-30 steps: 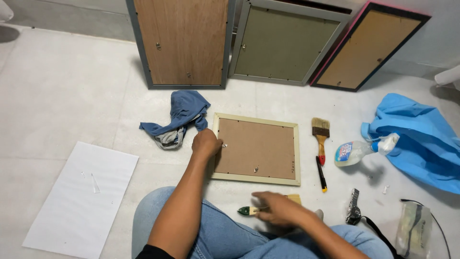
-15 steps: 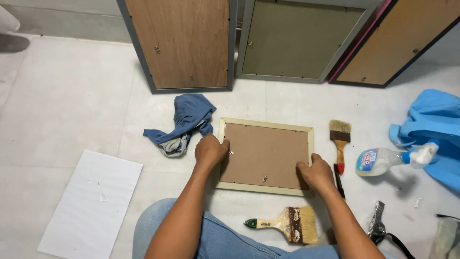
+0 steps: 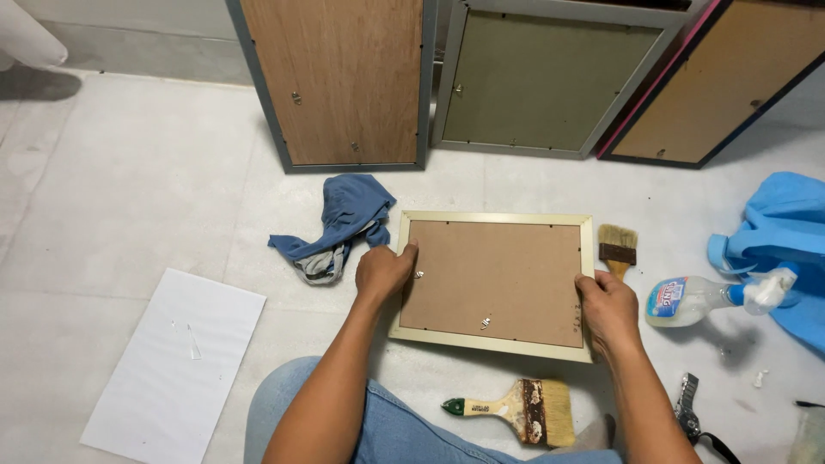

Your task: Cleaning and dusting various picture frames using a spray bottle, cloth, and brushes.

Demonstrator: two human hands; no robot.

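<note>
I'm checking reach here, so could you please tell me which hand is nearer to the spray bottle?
Right. The right hand grips the right edge of the picture frame, just left of the spray bottle. The left hand holds the frame's far left edge.

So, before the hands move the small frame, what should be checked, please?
1. Left hand grips the frame's left edge: ok.
2. Right hand grips the right edge: ok.
3. Frame lies flat on the floor, back side up: ok.
4. Back clips all closed: cannot tell, too small.
5. Wide brush lies apart from the frame, near its front edge: ok.
6. Small brush and spray bottle are close to the right hand: not ok.
</note>
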